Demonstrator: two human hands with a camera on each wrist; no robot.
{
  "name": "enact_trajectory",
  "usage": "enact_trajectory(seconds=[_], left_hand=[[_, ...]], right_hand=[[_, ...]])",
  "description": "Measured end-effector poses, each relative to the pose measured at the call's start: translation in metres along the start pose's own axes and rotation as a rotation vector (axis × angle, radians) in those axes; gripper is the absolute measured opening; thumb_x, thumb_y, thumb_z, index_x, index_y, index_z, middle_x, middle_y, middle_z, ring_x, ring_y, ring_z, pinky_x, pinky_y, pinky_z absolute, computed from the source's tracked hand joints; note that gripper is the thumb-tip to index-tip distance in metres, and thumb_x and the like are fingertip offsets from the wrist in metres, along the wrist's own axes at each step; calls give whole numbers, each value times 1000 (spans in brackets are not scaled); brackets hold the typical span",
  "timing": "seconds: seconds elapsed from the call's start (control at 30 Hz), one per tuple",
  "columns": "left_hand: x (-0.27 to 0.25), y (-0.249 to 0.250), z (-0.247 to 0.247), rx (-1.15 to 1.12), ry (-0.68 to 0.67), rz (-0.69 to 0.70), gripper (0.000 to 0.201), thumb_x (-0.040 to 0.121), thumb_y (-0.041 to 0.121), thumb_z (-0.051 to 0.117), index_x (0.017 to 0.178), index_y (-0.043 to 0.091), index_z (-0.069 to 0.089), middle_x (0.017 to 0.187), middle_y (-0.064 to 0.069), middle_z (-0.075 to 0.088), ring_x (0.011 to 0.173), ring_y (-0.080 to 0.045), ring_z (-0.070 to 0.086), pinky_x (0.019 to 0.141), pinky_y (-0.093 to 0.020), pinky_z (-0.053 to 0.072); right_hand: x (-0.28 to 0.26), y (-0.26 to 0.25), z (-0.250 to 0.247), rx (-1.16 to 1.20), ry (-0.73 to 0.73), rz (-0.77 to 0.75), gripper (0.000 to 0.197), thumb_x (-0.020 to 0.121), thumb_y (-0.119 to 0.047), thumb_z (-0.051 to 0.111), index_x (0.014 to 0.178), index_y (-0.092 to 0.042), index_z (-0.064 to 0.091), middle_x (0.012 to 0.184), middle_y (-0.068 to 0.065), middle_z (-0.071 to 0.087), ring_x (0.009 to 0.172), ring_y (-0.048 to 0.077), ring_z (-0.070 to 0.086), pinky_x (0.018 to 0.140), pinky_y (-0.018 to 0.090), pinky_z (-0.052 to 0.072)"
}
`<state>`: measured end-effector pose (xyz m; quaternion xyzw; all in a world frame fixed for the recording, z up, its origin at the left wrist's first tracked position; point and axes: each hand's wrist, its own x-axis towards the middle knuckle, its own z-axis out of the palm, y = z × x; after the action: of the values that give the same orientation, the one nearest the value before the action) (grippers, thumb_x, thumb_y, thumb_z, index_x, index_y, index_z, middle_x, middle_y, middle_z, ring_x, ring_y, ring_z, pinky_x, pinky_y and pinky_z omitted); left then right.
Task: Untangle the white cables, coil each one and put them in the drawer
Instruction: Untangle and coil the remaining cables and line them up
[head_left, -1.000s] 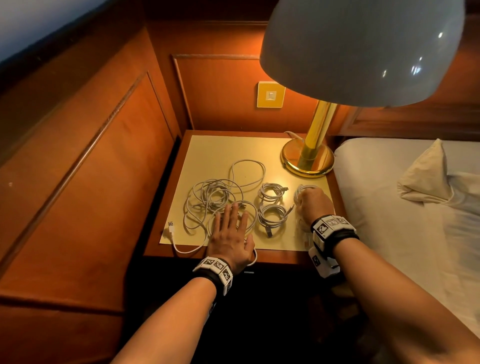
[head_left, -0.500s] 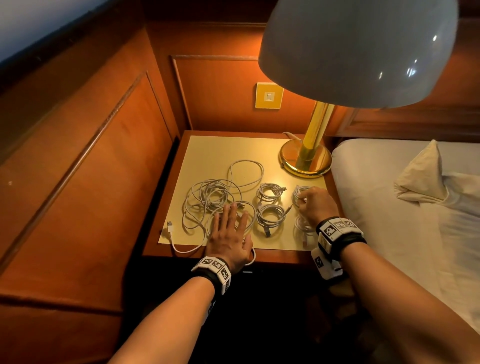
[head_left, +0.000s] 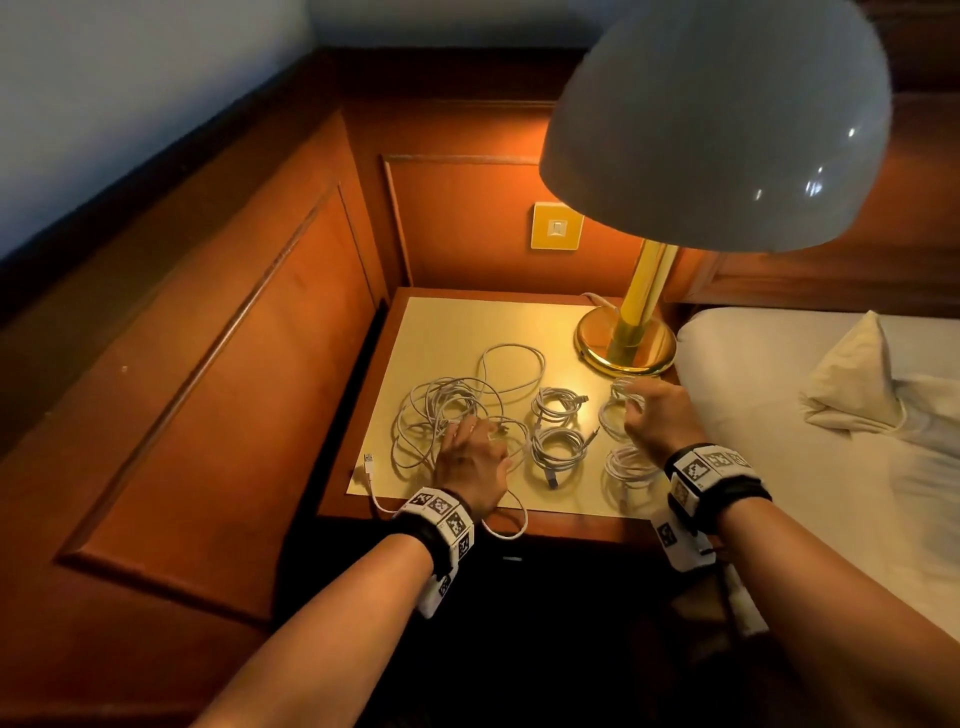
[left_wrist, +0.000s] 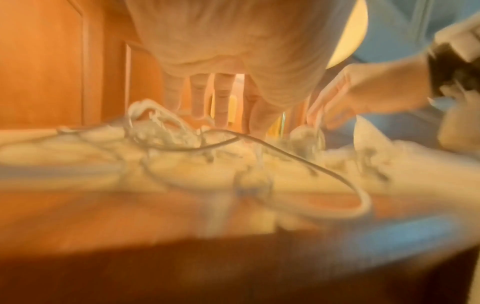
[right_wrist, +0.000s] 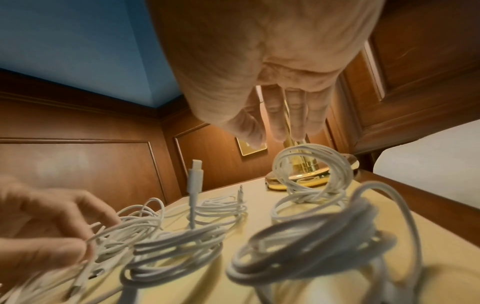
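A loose tangle of white cables (head_left: 441, 410) lies on the left of the nightstand top (head_left: 467, 332). My left hand (head_left: 462, 431) sits on its near side, fingers curled, and pinches a few strands (right_wrist: 103, 234). Several wound coils lie to the right: two in the middle (head_left: 558, 405) (head_left: 558, 451) and two at the right (head_left: 615, 415) (head_left: 631, 465). My right hand (head_left: 636, 410) hovers over the far right coil (right_wrist: 311, 170) with straight fingers (right_wrist: 285, 115) and holds nothing. One plug end (head_left: 369, 462) lies at the left front, and a loop (head_left: 509, 530) hangs over the front edge.
A brass lamp base (head_left: 626, 343) stands at the back right corner, and its big shade (head_left: 717, 119) hangs over the right hand. Wood panelling (head_left: 234, 389) closes the left and back. A bed (head_left: 831, 493) with a pillow (head_left: 857, 379) borders the right. Below the top everything is in shadow.
My left hand has gone from lying flat on the tangle to curling its fingers around strands. My right hand has moved off the near right coil toward the far one.
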<state>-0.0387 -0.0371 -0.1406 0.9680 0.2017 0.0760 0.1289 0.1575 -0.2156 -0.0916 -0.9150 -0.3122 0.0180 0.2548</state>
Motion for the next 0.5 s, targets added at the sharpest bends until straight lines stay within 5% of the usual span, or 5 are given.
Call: enact_trajectory(seconds=[0.17, 0.3, 0.37, 0.43, 0.5], left_hand=[[7, -2, -37, -326, 127, -218, 15, 95, 27, 64, 99, 18, 76, 103, -2, 70, 96, -19, 62, 85, -34, 54], [15, -14, -68, -704, 199, -305, 7, 91, 19, 72, 95, 17, 79, 88, 5, 75, 81, -13, 70, 75, -28, 59], [18, -18, -83, -773, 186, -269, 8, 89, 17, 74, 96, 17, 79, 86, 6, 76, 79, -11, 71, 75, -29, 61], [22, -22, -98, -798, 189, -225, 8, 87, 17, 76, 95, 18, 79, 84, 7, 77, 79, -10, 73, 78, -35, 62], [23, -23, -116, -845, 177, -154, 6, 87, 14, 75, 93, 13, 77, 80, 2, 77, 77, -15, 74, 79, -40, 62]], right_hand=[[-8, -26, 4, 67, 54, -92, 21, 87, -9, 62, 105, -14, 72, 111, 7, 69, 102, 24, 62, 89, 39, 53], [-21, -78, 16, 216, 44, -222, 28, 90, -13, 65, 118, -14, 66, 115, 8, 67, 88, 12, 61, 73, 20, 51], [-29, -106, 27, 299, -56, -194, 56, 89, -32, 67, 140, -19, 47, 141, 6, 50, 113, 17, 53, 92, 30, 50], [-36, -128, 40, 324, -193, -169, 92, 82, -53, 68, 153, -22, 19, 158, 2, 25, 139, 22, 30, 113, 44, 33], [-40, -144, 50, 377, -215, -161, 102, 80, -55, 70, 154, -25, 7, 159, 4, 24, 141, 23, 29, 114, 47, 31]])
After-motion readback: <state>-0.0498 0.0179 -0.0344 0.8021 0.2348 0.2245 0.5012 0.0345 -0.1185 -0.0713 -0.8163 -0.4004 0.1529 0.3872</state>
